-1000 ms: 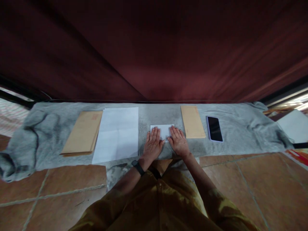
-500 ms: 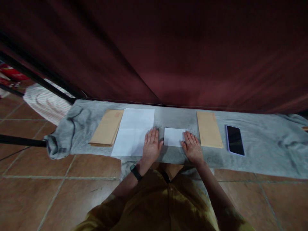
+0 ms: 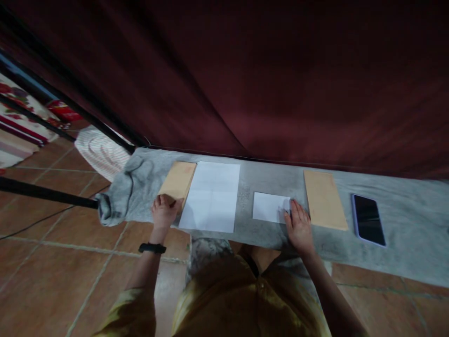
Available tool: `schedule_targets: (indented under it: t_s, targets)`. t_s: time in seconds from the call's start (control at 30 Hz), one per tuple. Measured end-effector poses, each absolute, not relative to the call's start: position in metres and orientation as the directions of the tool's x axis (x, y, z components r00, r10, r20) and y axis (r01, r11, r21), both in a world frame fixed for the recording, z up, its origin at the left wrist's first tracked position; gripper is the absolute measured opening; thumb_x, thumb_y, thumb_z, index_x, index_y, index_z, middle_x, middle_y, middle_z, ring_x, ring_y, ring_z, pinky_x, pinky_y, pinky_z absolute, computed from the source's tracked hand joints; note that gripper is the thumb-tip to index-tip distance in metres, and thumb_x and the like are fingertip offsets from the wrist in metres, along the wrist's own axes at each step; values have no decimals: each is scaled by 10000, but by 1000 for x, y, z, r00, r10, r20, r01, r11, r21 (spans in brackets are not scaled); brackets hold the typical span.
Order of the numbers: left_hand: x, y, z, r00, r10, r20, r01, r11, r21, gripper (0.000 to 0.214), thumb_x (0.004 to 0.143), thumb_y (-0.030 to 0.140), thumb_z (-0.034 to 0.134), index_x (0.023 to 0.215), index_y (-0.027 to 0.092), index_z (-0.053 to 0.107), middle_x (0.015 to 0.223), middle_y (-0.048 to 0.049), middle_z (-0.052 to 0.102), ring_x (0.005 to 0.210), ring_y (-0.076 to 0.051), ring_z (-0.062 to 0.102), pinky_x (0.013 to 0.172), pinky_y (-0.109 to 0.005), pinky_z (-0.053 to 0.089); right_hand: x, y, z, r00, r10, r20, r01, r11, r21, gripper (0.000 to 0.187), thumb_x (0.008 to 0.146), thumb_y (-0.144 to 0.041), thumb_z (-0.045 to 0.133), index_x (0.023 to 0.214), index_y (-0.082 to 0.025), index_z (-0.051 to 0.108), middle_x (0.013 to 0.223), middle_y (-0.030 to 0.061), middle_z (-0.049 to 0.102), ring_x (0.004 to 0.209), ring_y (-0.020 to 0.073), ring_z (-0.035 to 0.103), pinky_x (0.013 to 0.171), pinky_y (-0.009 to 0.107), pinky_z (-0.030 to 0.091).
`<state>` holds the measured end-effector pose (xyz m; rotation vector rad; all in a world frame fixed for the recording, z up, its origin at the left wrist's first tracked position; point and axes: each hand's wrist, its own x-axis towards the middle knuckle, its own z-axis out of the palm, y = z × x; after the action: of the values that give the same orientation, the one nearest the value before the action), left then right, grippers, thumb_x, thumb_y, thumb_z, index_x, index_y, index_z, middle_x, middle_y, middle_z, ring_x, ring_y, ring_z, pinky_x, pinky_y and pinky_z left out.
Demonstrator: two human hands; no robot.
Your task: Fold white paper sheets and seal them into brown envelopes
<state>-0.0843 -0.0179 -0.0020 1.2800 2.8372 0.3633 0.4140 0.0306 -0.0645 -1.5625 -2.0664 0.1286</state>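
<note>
The small white paper [image 3: 268, 207] lies flat on the bench [image 3: 273, 180], before the person and a little to the right, its long side running across. The right hand [image 3: 300, 229] rests palm down at its right end, fingers straight and close together, thumb at the near right corner; it is relaxed and grasps nothing. The left hand [image 3: 164, 213] is well apart from that paper, over the near end of a stack of kraft envelopes [image 3: 179, 180], with fingers bent and thumb spread toward the stack's right edge — whether it grips them or only rests there, I cannot tell.

Between the stack and the small paper lie large white sheets [image 3: 212, 196], their left edge right up against the envelopes. Just beyond the right hand is a single pile of kraft envelope [image 3: 325, 199], laid lengthwise away from the person, and further right a smartphone [image 3: 369, 220] with a dark screen and a lilac edge. A grey cloth [image 3: 119, 187] covers the bench and bunches up at its left end.

A black wristband [image 3: 152, 248] circles the left wrist. Behind the bench hangs a dark red curtain [image 3: 245, 93] — at left, black bars [image 3: 45, 192] and a striped cloth [image 3: 101, 150] show above the tiled floor [image 3: 45, 281].
</note>
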Motion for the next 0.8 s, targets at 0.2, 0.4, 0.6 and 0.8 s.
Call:
schedule_targets:
  t_s: [0.2,0.4,0.6,0.8]
  targets:
    - [-90,-12,13,-647,760,-58,749,648,140,843,821,712,545,1408,111,470,1495,-253,453,1392,-439,403,1100,-555,347,414,28,-66,-185,909,373,881,321,-348,571,1063,-447,332,1523,-117,410,1490,197,526,1387,316,473,1148,536,380]
    - [-109,-5,25,-619,742,-257,731,664,156,959,723,772,596,1480,217,405,1542,-200,411,1418,-454,356,1078,-616,347,413,29,-65,-194,900,390,888,330,-320,540,1062,-430,342,1497,-127,445,1480,193,537,1373,315,489,1136,539,392]
    - [-117,-8,21,-685,717,-128,699,697,162,1044,729,681,688,1561,191,289,1475,-273,444,1353,-494,412,1025,-657,363,414,30,-67,-198,898,394,891,332,-309,541,1057,-430,347,1495,-129,444,1477,194,540,1372,315,489,1134,540,393]
    - [-102,-12,33,-672,741,-4,733,665,139,939,809,614,647,1543,127,324,1409,-300,494,1321,-477,447,991,-594,410,413,29,-65,-201,894,400,895,334,-296,526,1058,-414,359,1494,-133,446,1479,194,539,1366,312,495,1122,538,405]
